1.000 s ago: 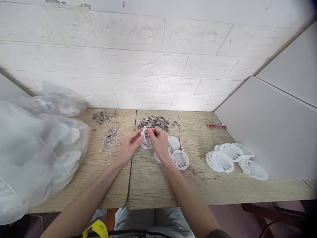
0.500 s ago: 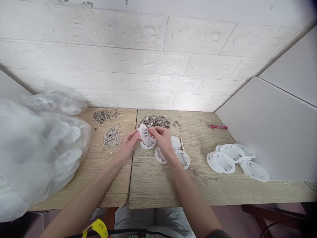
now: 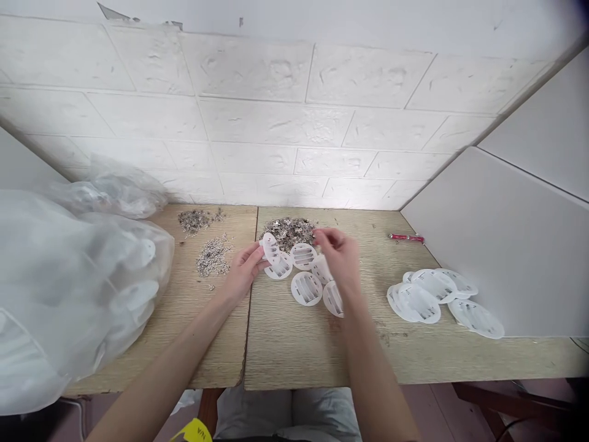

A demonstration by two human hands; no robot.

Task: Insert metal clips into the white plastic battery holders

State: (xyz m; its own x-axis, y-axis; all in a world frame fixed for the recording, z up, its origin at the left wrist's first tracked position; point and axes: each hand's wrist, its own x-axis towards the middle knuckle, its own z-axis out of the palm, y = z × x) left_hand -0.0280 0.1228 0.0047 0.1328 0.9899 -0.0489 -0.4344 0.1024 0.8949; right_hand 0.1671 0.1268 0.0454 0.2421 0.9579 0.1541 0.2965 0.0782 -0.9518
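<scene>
1. Held disc (image 3: 270,248): white, slotted, tilted up on edge; pinched in the grip of the left hand (image 3: 245,268), above one of the loose discs.
2. Right hand (image 3: 339,252): held at the right edge of the metal heap (image 3: 297,232), fingers curled; blurred, so whether anything is pinched in its grip cannot be told.
3. Loose discs (image 3: 306,289): white, slotted, laid flat in a cluster between and below the hands, partly covered by the right hand.
4. Disc pile (image 3: 418,304): white, overlapping, set well to the right on the surface (image 3: 294,350).
5. Red stick (image 3: 406,237): laid behind the disc pile, near the side panel (image 3: 497,245).
6. Small metal parts (image 3: 214,256): spread in two heaps left of the metal heap.
7. Clear bags (image 3: 73,294): placed at far left, the larger filled with white pieces.
</scene>
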